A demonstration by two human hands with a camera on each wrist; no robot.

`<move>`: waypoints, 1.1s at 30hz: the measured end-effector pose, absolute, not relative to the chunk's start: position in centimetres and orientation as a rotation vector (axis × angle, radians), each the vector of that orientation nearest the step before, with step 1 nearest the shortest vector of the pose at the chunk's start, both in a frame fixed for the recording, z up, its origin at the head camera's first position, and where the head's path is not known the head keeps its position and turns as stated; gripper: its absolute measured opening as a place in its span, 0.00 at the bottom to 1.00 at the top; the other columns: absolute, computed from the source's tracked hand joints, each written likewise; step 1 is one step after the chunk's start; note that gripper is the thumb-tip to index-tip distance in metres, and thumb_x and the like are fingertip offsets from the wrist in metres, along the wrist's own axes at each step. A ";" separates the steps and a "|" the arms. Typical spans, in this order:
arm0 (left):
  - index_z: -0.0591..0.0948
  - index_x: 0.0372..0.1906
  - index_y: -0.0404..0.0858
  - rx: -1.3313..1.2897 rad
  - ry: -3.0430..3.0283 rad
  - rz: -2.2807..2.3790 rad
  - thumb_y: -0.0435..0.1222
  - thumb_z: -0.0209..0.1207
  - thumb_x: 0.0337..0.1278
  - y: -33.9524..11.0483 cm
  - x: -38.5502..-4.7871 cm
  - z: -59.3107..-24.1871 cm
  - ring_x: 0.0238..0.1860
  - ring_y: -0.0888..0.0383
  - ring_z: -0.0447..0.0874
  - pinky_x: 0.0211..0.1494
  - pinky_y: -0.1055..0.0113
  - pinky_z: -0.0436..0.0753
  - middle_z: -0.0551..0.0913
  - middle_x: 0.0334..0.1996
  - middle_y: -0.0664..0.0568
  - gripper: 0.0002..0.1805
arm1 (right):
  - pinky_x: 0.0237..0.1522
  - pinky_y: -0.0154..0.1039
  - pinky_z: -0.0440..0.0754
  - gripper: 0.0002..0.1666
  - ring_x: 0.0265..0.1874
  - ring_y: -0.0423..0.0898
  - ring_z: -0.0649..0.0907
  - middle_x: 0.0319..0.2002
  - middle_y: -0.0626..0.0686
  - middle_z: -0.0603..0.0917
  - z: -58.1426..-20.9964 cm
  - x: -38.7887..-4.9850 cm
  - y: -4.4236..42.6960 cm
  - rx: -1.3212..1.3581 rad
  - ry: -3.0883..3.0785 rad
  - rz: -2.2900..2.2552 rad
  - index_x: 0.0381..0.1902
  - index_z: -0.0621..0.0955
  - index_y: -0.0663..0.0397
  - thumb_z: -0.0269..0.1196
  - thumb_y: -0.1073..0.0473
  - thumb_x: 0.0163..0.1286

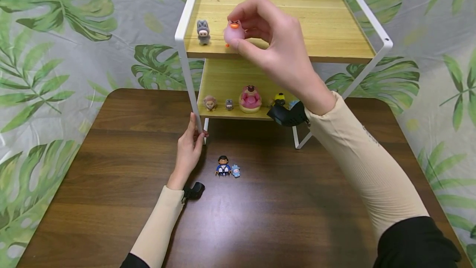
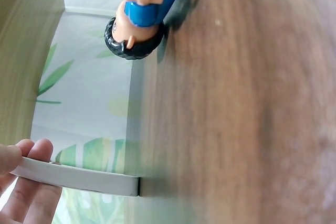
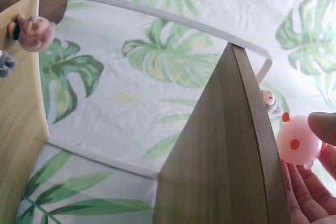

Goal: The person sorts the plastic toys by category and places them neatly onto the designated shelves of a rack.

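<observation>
My right hand (image 1: 280,38) pinches a pink toy duck (image 1: 233,34) between thumb and fingers, at the front of the upper board (image 1: 320,24) of a two-tier shelf. In the right wrist view the duck (image 3: 296,153) shows its orange feet beside the board's edge; whether they touch the wood I cannot tell. Left of the duck stands a small grey hooded figurine (image 1: 203,33). My left hand (image 1: 189,147) holds the shelf's white left frame (image 1: 189,80) low down, and the left wrist view shows fingers on both sides of that white bar (image 2: 84,177).
On the lower board (image 1: 223,73) stand a lion figurine (image 1: 210,102), a tiny grey figurine (image 1: 229,104), a pink bear (image 1: 250,100) and a yellow-topped figure (image 1: 279,99), partly hidden. A dark-haired toy figure (image 1: 223,166) and a light-blue figurine (image 1: 236,171) are on the wooden table (image 1: 260,218).
</observation>
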State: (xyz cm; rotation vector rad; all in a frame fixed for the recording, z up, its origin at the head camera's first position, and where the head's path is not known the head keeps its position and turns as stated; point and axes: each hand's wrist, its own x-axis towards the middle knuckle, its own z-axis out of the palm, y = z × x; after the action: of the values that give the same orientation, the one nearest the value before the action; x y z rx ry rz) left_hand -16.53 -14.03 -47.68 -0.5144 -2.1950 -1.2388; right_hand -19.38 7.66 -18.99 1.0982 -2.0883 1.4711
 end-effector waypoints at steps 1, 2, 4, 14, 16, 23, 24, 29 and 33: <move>0.42 0.72 0.74 -0.515 -2.195 -1.242 0.19 0.54 0.60 -14.0 -16.5 -47.7 0.31 0.46 0.83 0.30 0.54 0.82 0.80 0.31 0.38 0.56 | 0.49 0.37 0.79 0.13 0.38 0.43 0.81 0.39 0.54 0.82 -18.9 -19.5 7.6 1.094 -2.092 1.468 0.43 0.78 0.71 0.66 0.69 0.62; 0.42 0.72 0.74 -0.514 -2.195 -1.244 0.19 0.54 0.60 -14.0 -16.5 -47.7 0.31 0.46 0.83 0.31 0.54 0.82 0.80 0.32 0.38 0.56 | 0.50 0.37 0.79 0.13 0.39 0.43 0.81 0.39 0.54 0.82 -18.9 -19.6 7.6 1.095 -2.096 1.457 0.43 0.78 0.70 0.65 0.69 0.62; 0.41 0.72 0.75 -0.515 -2.194 -1.247 0.19 0.54 0.60 -14.0 -16.5 -47.6 0.31 0.46 0.83 0.31 0.54 0.82 0.80 0.31 0.38 0.57 | 0.50 0.36 0.79 0.13 0.39 0.43 0.82 0.39 0.55 0.81 -18.7 -19.7 7.5 1.069 -2.131 1.450 0.43 0.78 0.69 0.65 0.68 0.63; 0.41 0.72 0.74 -0.518 -2.193 -1.245 0.19 0.54 0.60 -14.0 -16.5 -47.6 0.31 0.46 0.83 0.30 0.54 0.82 0.80 0.31 0.38 0.56 | 0.49 0.33 0.78 0.12 0.40 0.42 0.82 0.38 0.54 0.82 -18.4 -20.0 7.0 0.985 -2.262 1.419 0.43 0.77 0.68 0.64 0.66 0.65; 0.41 0.72 0.74 -0.519 -2.192 -1.243 0.19 0.54 0.60 -14.0 -16.5 -47.6 0.31 0.46 0.83 0.30 0.54 0.82 0.80 0.31 0.38 0.56 | 0.49 0.33 0.78 0.12 0.39 0.41 0.82 0.38 0.54 0.82 -18.3 -20.1 7.0 0.987 -2.271 1.415 0.43 0.77 0.68 0.64 0.66 0.65; 0.42 0.73 0.74 -0.516 -2.189 -1.241 0.19 0.53 0.60 -13.9 -16.5 -47.7 0.31 0.46 0.83 0.31 0.54 0.82 0.80 0.31 0.38 0.56 | 0.49 0.32 0.78 0.13 0.39 0.40 0.82 0.39 0.53 0.81 -18.3 -20.2 7.0 1.008 -2.295 1.379 0.44 0.77 0.68 0.64 0.65 0.65; 0.42 0.72 0.74 -0.515 -2.187 -1.242 0.19 0.53 0.60 -13.9 -16.5 -47.7 0.31 0.46 0.83 0.31 0.54 0.82 0.80 0.31 0.38 0.55 | 0.49 0.32 0.78 0.13 0.39 0.40 0.82 0.40 0.53 0.81 -18.3 -20.2 7.0 1.012 -2.297 1.372 0.44 0.77 0.68 0.64 0.65 0.65; 0.42 0.72 0.75 -0.507 -2.184 -1.249 0.19 0.54 0.60 -13.9 -16.6 -47.7 0.31 0.46 0.83 0.31 0.54 0.82 0.81 0.31 0.38 0.56 | 0.50 0.31 0.77 0.13 0.41 0.39 0.82 0.41 0.53 0.81 -18.2 -20.2 7.0 1.031 -2.317 1.326 0.45 0.77 0.68 0.63 0.65 0.66; 0.43 0.72 0.75 -0.509 -2.181 -1.251 0.19 0.54 0.60 -13.9 -16.6 -47.7 0.31 0.46 0.84 0.31 0.54 0.82 0.81 0.31 0.38 0.56 | 0.52 0.30 0.76 0.13 0.42 0.39 0.81 0.41 0.52 0.81 -18.2 -20.2 7.1 1.018 -2.329 1.318 0.46 0.77 0.68 0.63 0.64 0.66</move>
State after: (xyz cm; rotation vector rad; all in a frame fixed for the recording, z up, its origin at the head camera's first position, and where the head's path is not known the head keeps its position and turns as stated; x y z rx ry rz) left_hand -16.56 -13.93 -47.68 -0.5093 -2.1809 -1.2512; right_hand -20.20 7.07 -18.21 1.0184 -2.3291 1.3183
